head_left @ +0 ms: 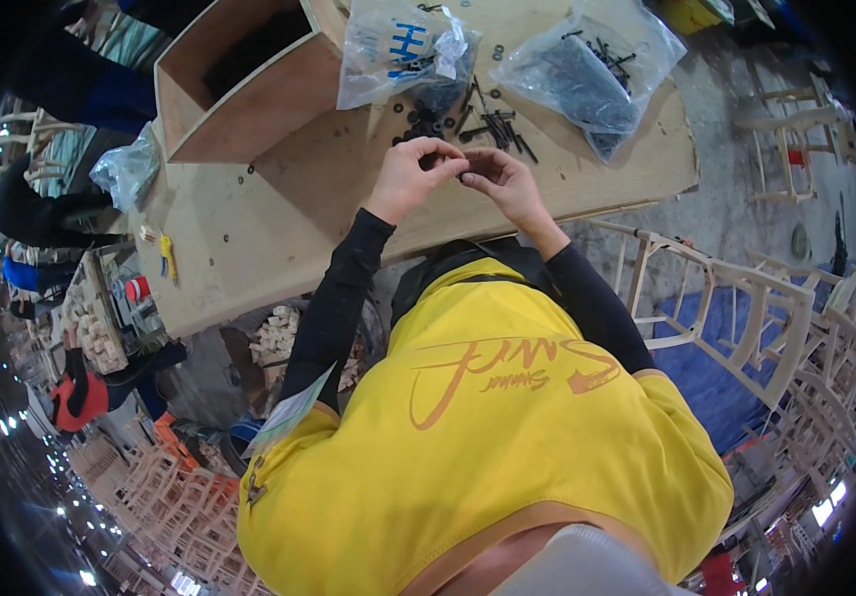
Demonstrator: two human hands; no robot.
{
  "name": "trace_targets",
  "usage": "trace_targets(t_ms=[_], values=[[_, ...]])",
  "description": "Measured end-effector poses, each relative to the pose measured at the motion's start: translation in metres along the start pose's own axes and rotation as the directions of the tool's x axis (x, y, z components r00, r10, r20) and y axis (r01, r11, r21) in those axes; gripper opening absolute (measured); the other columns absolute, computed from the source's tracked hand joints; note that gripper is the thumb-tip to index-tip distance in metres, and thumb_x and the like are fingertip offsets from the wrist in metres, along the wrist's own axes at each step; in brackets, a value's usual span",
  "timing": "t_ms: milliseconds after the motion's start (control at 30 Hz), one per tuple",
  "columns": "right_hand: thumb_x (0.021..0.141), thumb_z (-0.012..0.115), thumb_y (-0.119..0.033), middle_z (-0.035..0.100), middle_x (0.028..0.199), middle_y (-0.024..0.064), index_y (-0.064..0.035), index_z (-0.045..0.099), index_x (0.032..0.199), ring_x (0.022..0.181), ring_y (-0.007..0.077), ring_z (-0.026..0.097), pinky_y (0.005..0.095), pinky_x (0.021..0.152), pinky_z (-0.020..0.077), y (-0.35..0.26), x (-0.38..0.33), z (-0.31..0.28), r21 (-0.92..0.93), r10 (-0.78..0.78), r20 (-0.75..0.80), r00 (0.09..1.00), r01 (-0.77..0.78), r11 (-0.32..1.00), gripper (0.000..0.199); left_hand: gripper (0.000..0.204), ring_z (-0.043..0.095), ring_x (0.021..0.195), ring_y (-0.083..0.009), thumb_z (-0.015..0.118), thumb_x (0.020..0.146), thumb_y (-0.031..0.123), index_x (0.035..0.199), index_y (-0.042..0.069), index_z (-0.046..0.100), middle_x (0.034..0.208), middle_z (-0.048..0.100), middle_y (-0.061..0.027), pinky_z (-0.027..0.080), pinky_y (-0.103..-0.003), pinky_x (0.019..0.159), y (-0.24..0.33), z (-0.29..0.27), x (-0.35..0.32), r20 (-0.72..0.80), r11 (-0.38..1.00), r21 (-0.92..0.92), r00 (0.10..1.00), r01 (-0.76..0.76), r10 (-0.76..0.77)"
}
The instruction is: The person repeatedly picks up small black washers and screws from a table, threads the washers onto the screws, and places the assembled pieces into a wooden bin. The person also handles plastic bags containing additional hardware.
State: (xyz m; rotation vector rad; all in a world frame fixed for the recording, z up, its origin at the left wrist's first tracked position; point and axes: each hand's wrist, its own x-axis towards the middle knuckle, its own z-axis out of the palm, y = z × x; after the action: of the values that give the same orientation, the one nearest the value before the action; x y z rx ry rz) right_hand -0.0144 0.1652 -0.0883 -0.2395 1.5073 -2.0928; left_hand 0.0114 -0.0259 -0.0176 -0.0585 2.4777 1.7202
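My left hand (410, 179) and my right hand (507, 185) meet above the near side of the wooden table. Their thumbs and forefingers pinch together around a small dark piece (463, 177), mostly hidden by the fingertips; its kind I cannot make out. Just beyond my left hand lies a heap of black washers (424, 121). Long dark bolts (503, 129) are scattered beyond my right hand. Farther back are a clear plastic bag (388, 60) with dark contents and a second clear bag (597, 89) holding dark hardware.
An open wooden box (239, 119) stands at the table's far left, near a crumpled plastic bag (128, 171). Yellow-handled pliers (168, 258) lie by the left edge of the table (279, 248). Pale wooden chair frames (736, 308) stand to my right. Other people work at the left.
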Motion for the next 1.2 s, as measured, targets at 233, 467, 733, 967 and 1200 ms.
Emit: trace_targets(t_ms=[233, 467, 733, 967, 1200], values=[[0.088, 0.069, -0.007, 0.065, 0.114, 0.0096, -0.0023, 0.059, 0.122, 0.1, 0.0145, 0.064, 0.0276, 0.087, 0.0522, 0.007, 0.003, -0.017, -0.007, -0.005, -0.068, 0.998, 0.004, 1.0, 0.035, 0.019, 0.056, 0.069, -0.0078, 0.076, 0.081, 0.016, 0.095, 0.004, 0.074, 0.075, 0.065, -0.0008, 0.046, -0.024, 0.066, 0.003, -0.004, 0.002, -0.041, 0.988, 0.135, 0.996, -0.075, 0.081], [0.081, 0.072, -0.019, 0.063, 0.092, 0.0113, -0.0112, 0.065, 0.109, 0.094, 0.0279, 0.062, 0.0381, 0.081, 0.05, 0.015, 0.007, -0.075, -0.878, -0.4, -0.383, 0.833, -0.194, 0.437, 0.03, 0.035, 0.052, 0.068, -0.0052, 0.067, 0.092, 0.021, 0.119, 0.0, 0.062, 0.085, 0.063, -0.0016, 0.045, -0.021, 0.063, 0.053, -0.14, 0.052, -0.747, 0.954, 0.105, 0.612, -0.281, 0.262], [0.087, 0.069, -0.019, 0.066, 0.09, 0.0082, -0.0066, 0.062, 0.112, 0.088, 0.0238, 0.064, 0.0342, 0.079, 0.0513, 0.025, 0.021, -0.096, -0.836, -0.217, -0.412, 0.885, -0.272, 0.477, 0.029, 0.028, 0.061, 0.081, -0.0105, 0.053, 0.098, 0.006, 0.124, -0.002, 0.057, 0.104, 0.067, -0.0106, 0.052, -0.023, 0.071, 0.016, -0.069, 0.03, -0.136, 0.805, -0.593, 0.984, 0.015, -0.118], [0.095, 0.061, -0.014, 0.062, 0.097, 0.0034, -0.0038, 0.054, 0.125, 0.088, 0.0137, 0.062, 0.0275, 0.078, 0.0545, 0.007, 0.016, -0.057, 0.347, 0.344, -0.274, 0.898, -0.241, 0.907, 0.033, 0.029, 0.065, 0.088, -0.0126, 0.058, 0.097, 0.011, 0.122, -0.002, 0.059, 0.109, 0.069, -0.0121, 0.053, -0.023, 0.077, -0.008, 0.018, 0.017, 0.168, 0.709, -0.626, 0.944, 0.325, -0.284], [0.094, 0.061, -0.015, 0.061, 0.091, 0.0013, -0.007, 0.056, 0.119, 0.08, 0.0122, 0.062, 0.0261, 0.074, 0.0563, -0.001, 0.011, -0.032, 0.562, 0.45, -0.117, 0.885, -0.315, 0.765, 0.027, 0.024, 0.067, 0.091, -0.0152, 0.058, 0.096, 0.007, 0.117, -0.003, 0.062, 0.108, 0.069, -0.0106, 0.054, -0.026, 0.084, -0.019, 0.03, 0.016, 0.188, 0.624, -0.704, 0.936, 0.34, -0.297]])
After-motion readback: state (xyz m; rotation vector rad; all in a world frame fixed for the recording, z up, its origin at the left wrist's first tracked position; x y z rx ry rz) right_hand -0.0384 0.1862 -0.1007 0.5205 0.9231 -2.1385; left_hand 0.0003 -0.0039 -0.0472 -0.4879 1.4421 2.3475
